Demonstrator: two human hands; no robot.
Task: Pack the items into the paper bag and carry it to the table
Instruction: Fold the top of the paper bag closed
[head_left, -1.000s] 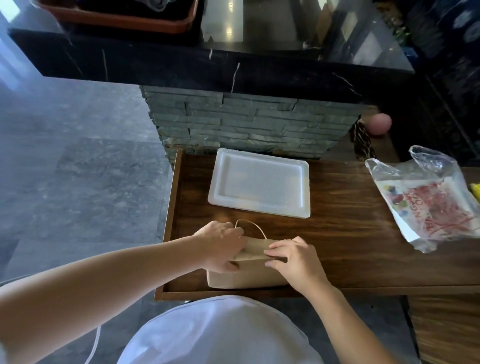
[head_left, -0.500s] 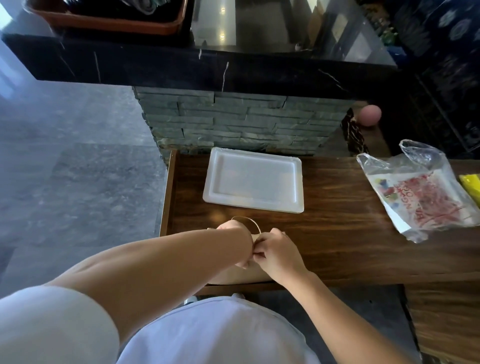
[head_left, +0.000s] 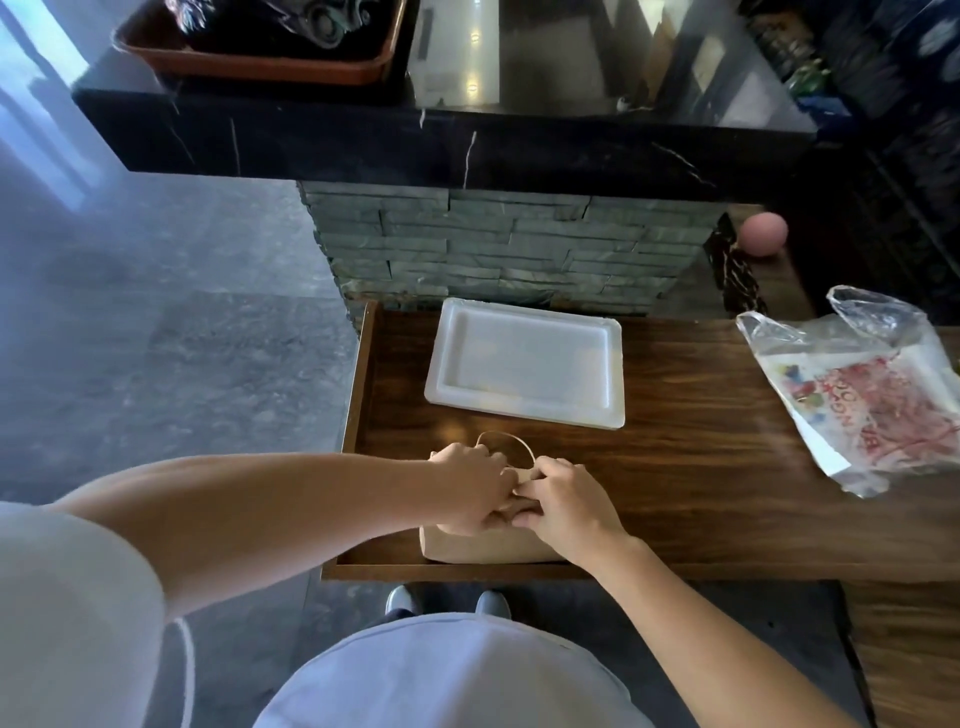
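Observation:
A brown paper bag (head_left: 467, 548) lies flat near the front left edge of the wooden counter (head_left: 691, 467). Its thin loop handle (head_left: 511, 442) sticks out toward the back. My left hand (head_left: 470, 491) and my right hand (head_left: 563, 499) meet over the bag's top edge, fingers pinched on the paper and touching each other. Most of the bag's mouth is hidden under the hands. A white rectangular tray lid (head_left: 524, 369) lies just behind the bag. A clear plastic bag with a red printed packet inside (head_left: 872, 395) rests at the right.
A stone-faced pillar (head_left: 498, 249) under a black marble ledge (head_left: 447, 140) stands behind the counter. An orange-brown tray (head_left: 249, 65) with dark items sits on the ledge. A pink ball (head_left: 763, 234) lies at the back right. Grey floor spreads to the left.
My hands have come together from the bag's two sides to its top middle, now pinching the paper there. The bag has stayed in place.

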